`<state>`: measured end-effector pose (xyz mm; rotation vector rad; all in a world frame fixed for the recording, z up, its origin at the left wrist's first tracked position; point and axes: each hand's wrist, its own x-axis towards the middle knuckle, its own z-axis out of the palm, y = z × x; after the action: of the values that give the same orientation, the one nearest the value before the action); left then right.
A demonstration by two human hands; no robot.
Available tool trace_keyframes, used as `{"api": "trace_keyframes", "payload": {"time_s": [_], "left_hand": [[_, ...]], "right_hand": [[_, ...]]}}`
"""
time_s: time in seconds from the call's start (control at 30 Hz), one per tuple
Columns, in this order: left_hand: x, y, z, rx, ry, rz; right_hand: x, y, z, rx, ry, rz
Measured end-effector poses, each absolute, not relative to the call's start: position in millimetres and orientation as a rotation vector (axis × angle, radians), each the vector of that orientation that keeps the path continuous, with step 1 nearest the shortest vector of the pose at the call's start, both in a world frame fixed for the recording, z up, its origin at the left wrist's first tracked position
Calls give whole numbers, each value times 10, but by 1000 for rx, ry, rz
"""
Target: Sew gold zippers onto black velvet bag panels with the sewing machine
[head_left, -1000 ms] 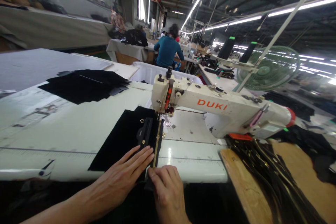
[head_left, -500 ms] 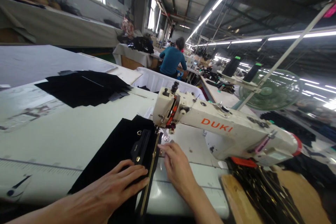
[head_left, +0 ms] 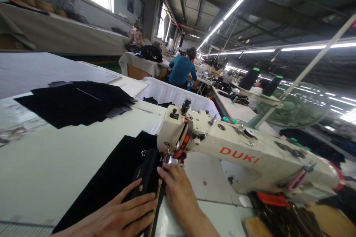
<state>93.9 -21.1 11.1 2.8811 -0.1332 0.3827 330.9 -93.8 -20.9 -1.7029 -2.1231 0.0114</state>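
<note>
A black fabric panel (head_left: 111,174) lies on the sewing table, its far edge beside the head of a white sewing machine (head_left: 239,153). Along the panel's right side runs a zipper (head_left: 158,189) with gold teeth, leading up under the needle area. My left hand (head_left: 125,209) rests flat on the panel with fingers apart, beside a black trim piece (head_left: 147,168) with small lettering and gold metal fittings. My right hand (head_left: 179,189) has its fingers bent together at the zipper's edge, close to the presser foot. The fingertips partly cover the stitching spot.
Black fabric pieces (head_left: 80,102) lie stacked at the left. Behind the machine stands a white bin (head_left: 183,94). Right of the machine are a green fan (head_left: 294,103) and thread cones (head_left: 249,78). A co-worker in a blue top (head_left: 181,69) sits farther back.
My right hand has moved up along the zipper toward the presser foot. The left hand stays on the panel, its fingers more spread. The camera view has shifted, so the machine looks larger.
</note>
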Motion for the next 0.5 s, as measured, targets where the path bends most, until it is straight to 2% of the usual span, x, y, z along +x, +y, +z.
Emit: {"api": "trace_keyframes", "payload": {"time_s": [0.17,0.37,0.5], "left_hand": [[920,-124,75,2771,-9,287],[975,-31,171,2702,124,248],[1017,-22,238,2675,152,197]], "right_hand": [[3393,-943,-94,-1678,-1855,140],[3498,-821,-55,-1816,-2008,-233],[3488,-723,-134,-1783,-2169,-286]]}}
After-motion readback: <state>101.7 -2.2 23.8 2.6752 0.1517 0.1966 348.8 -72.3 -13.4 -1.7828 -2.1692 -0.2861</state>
